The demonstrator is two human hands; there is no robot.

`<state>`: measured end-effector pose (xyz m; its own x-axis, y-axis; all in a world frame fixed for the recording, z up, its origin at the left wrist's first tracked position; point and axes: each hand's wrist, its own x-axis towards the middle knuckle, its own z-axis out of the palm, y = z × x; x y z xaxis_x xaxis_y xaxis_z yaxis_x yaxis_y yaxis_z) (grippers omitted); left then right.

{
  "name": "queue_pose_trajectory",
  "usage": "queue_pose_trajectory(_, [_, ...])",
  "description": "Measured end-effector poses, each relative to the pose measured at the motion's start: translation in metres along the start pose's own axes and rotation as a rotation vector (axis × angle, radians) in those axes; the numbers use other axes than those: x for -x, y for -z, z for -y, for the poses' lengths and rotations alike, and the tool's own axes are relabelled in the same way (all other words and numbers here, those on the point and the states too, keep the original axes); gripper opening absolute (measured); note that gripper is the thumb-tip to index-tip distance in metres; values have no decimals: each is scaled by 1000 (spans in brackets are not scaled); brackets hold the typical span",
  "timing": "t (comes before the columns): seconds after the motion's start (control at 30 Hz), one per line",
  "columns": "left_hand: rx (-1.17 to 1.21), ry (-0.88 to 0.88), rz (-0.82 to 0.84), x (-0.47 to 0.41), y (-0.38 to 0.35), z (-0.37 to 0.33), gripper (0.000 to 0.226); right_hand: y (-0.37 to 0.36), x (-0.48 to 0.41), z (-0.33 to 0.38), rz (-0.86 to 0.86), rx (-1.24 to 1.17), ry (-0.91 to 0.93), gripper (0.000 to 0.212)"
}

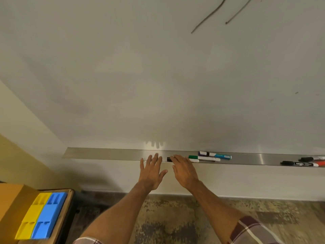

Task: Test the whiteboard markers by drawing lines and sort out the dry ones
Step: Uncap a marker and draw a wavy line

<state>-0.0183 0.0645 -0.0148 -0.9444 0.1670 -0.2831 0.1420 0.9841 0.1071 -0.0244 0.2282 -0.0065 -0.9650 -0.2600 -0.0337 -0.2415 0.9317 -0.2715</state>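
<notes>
A metal marker ledge (109,154) runs along the bottom of the whiteboard (158,76). Both hands reach to it. My left hand (152,170) is spread flat, its fingertips at the ledge's front edge, holding nothing. My right hand (183,170) lies with straight fingers over a black-capped marker (168,159), whose white barrel end (195,160) shows past the hand. Beside it lie a green-capped marker (204,158) and a purple and teal marker (215,154). Further right sit black markers (299,163) and a red marker (320,162). Two dark lines (209,16) are drawn high on the board.
At the lower left a wooden surface (10,208) carries a yellow tray (31,215) and a blue tray (48,215) with compartments, side by side. A mottled carpet (167,217) lies below the wall. The ledge's left stretch is bare metal.
</notes>
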Motion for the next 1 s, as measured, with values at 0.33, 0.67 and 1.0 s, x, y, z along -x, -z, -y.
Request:
queue_pose_trajectory(0.33, [-18, -7, 26, 6, 7, 22, 67, -12, -30, 32, 0, -144, -137, 46])
queue_pose_trajectory(0.67, [23, -35, -26, 1, 14, 29, 61, -5, -48, 40, -38, -52, -86, 20])
queue_pose_trajectory(1.0, [53, -80, -234, -8, 33, 26, 39, 19, -43, 37, -51, -189, 228, 30])
